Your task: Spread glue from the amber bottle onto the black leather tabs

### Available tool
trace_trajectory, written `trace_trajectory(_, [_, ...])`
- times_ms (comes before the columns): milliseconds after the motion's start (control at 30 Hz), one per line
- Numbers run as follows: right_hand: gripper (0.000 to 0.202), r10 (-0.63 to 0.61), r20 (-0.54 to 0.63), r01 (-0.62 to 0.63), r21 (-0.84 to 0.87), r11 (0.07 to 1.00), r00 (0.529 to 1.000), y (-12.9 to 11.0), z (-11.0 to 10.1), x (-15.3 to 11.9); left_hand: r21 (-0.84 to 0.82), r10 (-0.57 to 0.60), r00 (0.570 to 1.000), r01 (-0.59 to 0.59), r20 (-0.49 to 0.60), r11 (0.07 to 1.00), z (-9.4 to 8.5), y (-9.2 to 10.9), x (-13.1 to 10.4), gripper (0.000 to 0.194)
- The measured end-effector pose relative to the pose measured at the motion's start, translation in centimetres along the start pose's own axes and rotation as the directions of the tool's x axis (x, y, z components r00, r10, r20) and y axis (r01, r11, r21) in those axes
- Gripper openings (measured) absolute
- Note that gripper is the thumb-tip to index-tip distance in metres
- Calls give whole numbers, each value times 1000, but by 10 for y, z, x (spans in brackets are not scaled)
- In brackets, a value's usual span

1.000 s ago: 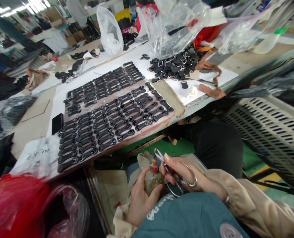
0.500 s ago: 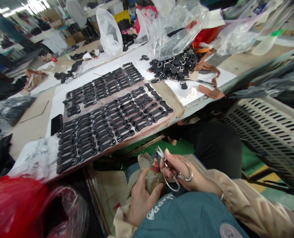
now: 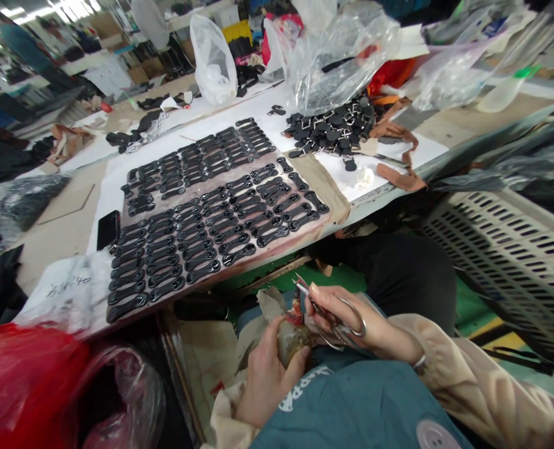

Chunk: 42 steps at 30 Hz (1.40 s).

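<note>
My left hand [image 3: 270, 374] is wrapped round a murky, rounded bottle [image 3: 293, 342] over my lap. The bottle has a narrow neck [image 3: 296, 307] with reddish stuff round it. My right hand [image 3: 347, 315] holds metal scissors [image 3: 359, 321] by the handles, their blades up at the tip of the neck. Whether the blades touch the tip is too small to tell. Beyond my hands, rows of black glossy strips [image 3: 197, 249] lie on a board on the table [image 3: 352, 215]. A pile of black tabs with metal buckles [image 3: 333, 128] sits behind them.
A dark phone [image 3: 108, 229] lies left of the strips. Red plastic [image 3: 24, 386] and a clear bag fill the lower left. A pale slatted crate [image 3: 506, 243] stands at the right. Plastic bags [image 3: 337, 56] and brown strips [image 3: 401, 178] lie farther back. People stand in the distance.
The scissors have turned a little in my right hand, with the blades now flatter and nearer the neck's tip. My left hand and the bottle have hardly moved. The view has shifted slightly.
</note>
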State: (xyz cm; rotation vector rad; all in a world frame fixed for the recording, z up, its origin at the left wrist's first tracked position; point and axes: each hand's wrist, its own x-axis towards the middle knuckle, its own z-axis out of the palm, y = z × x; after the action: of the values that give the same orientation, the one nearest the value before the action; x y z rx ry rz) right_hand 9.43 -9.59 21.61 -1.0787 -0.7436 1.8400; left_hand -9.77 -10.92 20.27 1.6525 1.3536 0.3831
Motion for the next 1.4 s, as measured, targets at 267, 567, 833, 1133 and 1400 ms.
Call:
trace_trajectory(267, [55,-18,-76,12,-77,997,997,-1,5,-4,25,6,1000,-6,9,1000,-3,5,1,44])
trace_trajectory(567, [52,-80,-74,88,109,990,994,-13,3,-6,36,63,998,-64,24,997,0,-1,1,46])
trace_trajectory(833, [48,-156,-131,91,-403,910,979,-28,-21,-18,-59,19,1000,-18,17,998,-5,-13,7,46])
trace_trajectory(1133, [32,-381,-308,188,-509,840,872,1,-20,23,6,16,999,-16,-35,1000,-3,-8,4,50])
trace_trajectory(1400, [29,-320,-301,161,-452,877,898,-2,-12,27,32,23,999,-22,-28,999,-2,-3,3,49])
